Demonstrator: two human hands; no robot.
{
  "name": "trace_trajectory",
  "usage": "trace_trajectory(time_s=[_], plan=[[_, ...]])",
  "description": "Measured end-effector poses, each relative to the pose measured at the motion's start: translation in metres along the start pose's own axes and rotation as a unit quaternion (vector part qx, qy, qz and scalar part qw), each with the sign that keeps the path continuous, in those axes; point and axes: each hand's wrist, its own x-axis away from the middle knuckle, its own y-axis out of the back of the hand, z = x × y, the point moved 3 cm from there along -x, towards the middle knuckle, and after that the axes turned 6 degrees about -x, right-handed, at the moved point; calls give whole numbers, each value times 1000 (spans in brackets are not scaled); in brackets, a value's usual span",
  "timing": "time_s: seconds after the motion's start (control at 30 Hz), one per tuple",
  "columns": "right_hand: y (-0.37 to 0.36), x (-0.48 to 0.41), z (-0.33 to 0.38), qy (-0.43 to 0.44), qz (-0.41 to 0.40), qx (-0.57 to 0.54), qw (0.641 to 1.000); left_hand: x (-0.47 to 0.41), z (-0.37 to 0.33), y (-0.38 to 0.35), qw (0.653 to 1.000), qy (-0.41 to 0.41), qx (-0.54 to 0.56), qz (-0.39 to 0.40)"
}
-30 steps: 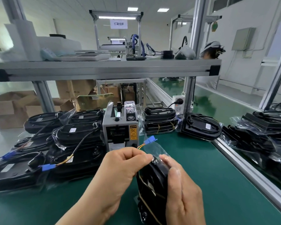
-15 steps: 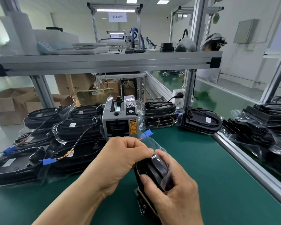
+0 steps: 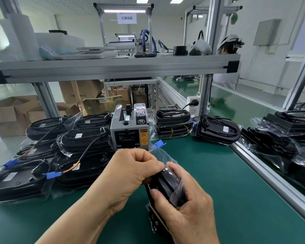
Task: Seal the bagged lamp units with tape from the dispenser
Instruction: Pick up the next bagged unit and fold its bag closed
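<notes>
Green tabletop: left hand bunches the bag mouth, right hand grips the bagged lamp unit. Dispenser (straight ahead) sits nearer the left

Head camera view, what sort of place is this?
Most likely a factory packing or assembly line: an aluminium-frame bench with a green mat, stacks of identical bagged lamp units around a tape dispenser, and cardboard boxes behind.

Bright overhead light, wide-angle edge distortion
</notes>
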Motion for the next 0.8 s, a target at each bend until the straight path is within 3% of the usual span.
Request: trace_trajectory(time_s=[0.27, 0.57, 0.8], plan=[[0, 2, -3, 0, 1, 5, 1000, -1, 1, 1, 1000, -9, -4, 8], [-3, 5, -5, -4, -2, 1, 1000, 4, 1, 7, 990, -69, -113, -42], [-1, 2, -1, 0, 1, 21, 1000, 3, 17, -3, 998, 23, -4, -64]])
